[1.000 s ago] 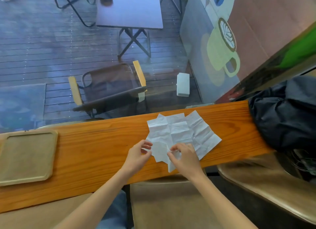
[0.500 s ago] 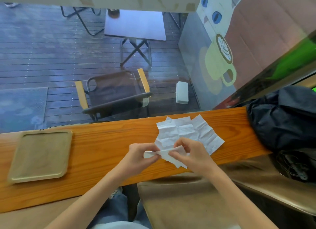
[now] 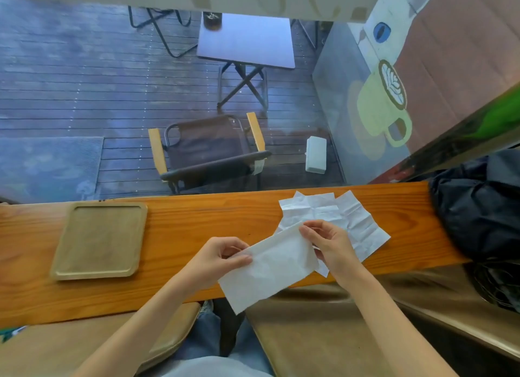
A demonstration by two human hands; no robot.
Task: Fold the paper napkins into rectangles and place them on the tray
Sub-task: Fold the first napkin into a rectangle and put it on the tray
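Tray (image 3: 98, 240) bare; left hand (image 3: 216, 260) and right hand (image 3: 329, 244) both pinch one napkin (image 3: 270, 267) mid-fold; other napkins (image 3: 337, 219) lie unfolded.

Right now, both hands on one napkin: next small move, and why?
Probably fold it in half again. The held napkin is a long strip pinched between the left hand and the right hand, lifted off the counter, not yet a compact rectangle. The tray holds nothing yet.
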